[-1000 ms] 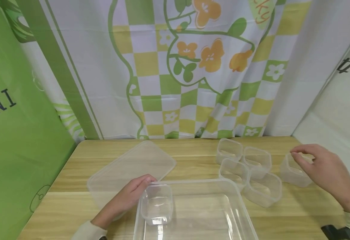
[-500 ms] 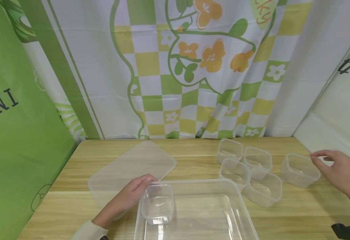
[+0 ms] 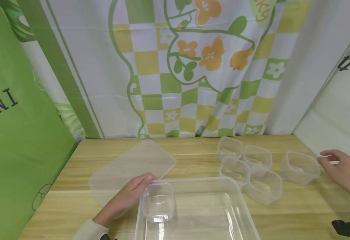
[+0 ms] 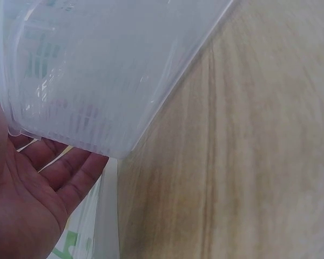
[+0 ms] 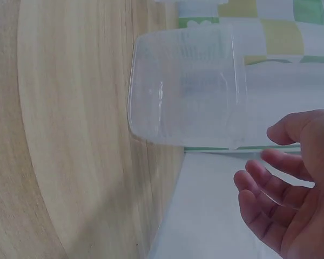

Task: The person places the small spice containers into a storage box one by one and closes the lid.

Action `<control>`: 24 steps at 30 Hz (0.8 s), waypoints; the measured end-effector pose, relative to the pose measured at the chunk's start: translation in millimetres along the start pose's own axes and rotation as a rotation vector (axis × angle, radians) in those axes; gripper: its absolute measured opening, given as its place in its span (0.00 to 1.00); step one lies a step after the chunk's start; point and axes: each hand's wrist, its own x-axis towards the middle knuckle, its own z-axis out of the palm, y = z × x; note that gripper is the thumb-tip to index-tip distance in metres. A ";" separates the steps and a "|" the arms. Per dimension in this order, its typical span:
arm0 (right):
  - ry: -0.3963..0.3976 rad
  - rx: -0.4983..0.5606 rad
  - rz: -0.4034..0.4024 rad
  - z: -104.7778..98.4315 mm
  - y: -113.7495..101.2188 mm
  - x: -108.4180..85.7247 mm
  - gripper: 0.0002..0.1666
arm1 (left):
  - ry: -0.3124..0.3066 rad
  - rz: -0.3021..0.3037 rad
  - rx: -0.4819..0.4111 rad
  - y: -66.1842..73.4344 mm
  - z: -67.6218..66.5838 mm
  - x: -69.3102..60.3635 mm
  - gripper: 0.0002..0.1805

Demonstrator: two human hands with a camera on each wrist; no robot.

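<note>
Nearest to the person stands a large clear box (image 3: 198, 179) on the wooden table (image 3: 198, 156), its near side cut off by the lower edge of the head view. Inside, in its far left corner, there is one small container (image 3: 158, 205). The left hand (image 3: 130, 194) holds the box at this same corner, thumb at the rim and fingers along the outer wall. A flat translucent lid (image 3: 130, 166) lies beyond this hand. To the right, the right hand (image 3: 347, 173) is loosely curved, with a gap between thumb and fingers, and holds nothing; it is just beside a single container (image 3: 299, 170). Four similar containers (image 3: 263, 190) stand close together between this one and the lid. Behind the table hangs a checkered curtain (image 3: 149, 65).
</note>
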 end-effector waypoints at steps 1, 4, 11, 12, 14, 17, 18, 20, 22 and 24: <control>0.000 -0.004 -0.001 -0.5 1.4 0.8 0.22 | -0.001 0.002 -0.001 -0.2 0.1 0.1 0.24; -0.042 -0.019 0.006 -1.9 5.7 1.6 0.24 | -0.008 0.006 -0.010 -0.9 0.1 -0.4 0.24; -0.110 -0.042 0.016 -0.8 10.8 -0.4 0.29 | -0.011 0.008 -0.016 -1.6 -0.4 0.0 0.24; -0.113 -0.038 0.023 -0.4 11.0 -0.6 0.29 | -0.010 0.008 -0.013 -1.7 -0.3 0.3 0.24; -0.114 -0.026 0.039 0.8 11.2 -1.6 0.29 | -0.007 0.008 -0.008 -1.7 0.1 0.6 0.23; -0.116 -0.002 0.046 2.4 11.1 -3.1 0.27 | -0.002 0.003 -0.010 -1.2 0.5 0.8 0.23; -0.115 0.010 0.041 2.5 11.5 -3.2 0.26 | 0.000 0.001 -0.013 -0.8 0.5 0.8 0.23; -0.117 0.030 0.041 3.6 12.2 -3.7 0.25 | 0.002 -0.005 -0.017 0.1 0.5 0.7 0.23; -0.119 0.038 0.040 4.1 12.2 -3.9 0.25 | 0.001 -0.006 -0.020 0.6 0.4 0.4 0.24; -0.137 0.041 0.047 4.0 12.4 -3.0 0.25 | 0.001 -0.006 -0.019 0.8 0.4 0.3 0.24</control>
